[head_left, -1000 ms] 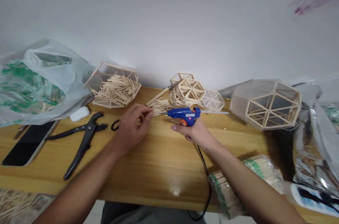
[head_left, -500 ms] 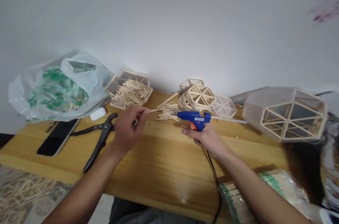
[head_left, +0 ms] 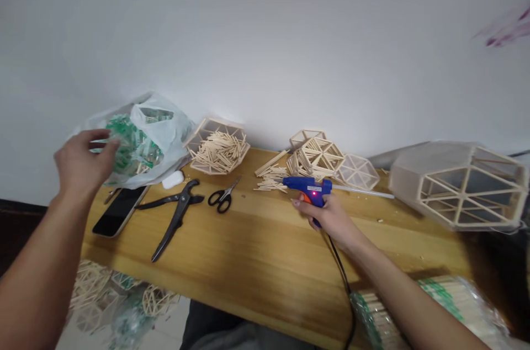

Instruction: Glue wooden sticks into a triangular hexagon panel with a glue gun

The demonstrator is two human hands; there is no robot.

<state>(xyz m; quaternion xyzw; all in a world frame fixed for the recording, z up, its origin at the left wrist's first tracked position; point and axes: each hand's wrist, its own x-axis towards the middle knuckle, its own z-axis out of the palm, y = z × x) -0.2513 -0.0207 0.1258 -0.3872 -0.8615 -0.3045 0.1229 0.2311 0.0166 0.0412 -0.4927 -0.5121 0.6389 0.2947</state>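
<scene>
My right hand (head_left: 325, 215) grips a blue glue gun (head_left: 304, 185) with a lit red light and a clear glue stick out of its back. Its nozzle points left, over a loose pile of short wooden sticks (head_left: 271, 179). Raised at the far left, my left hand (head_left: 89, 159) has thumb and fingers apart, with nothing visible between them. It is in front of a white plastic bag (head_left: 178, 126) of green-and-clear packets. Black scissors (head_left: 222, 198) and dark pliers (head_left: 178, 217) lie left of the glue gun. A hexagonal frame (head_left: 202, 134) holds many sticks.
A phone (head_left: 118, 215) and a white case (head_left: 173, 179) lie at the left. Small hexagonal stick frames (head_left: 321, 154) stand at the back, a large one (head_left: 459, 190) at the right. Packaged sticks (head_left: 464, 300) lie front right, near the black cord (head_left: 342, 270). More frames are on the floor.
My left hand has moved left from the middle to the bag and opened; the stick it held is no longer visible in it. The scissors are uncovered. The view has shifted left.
</scene>
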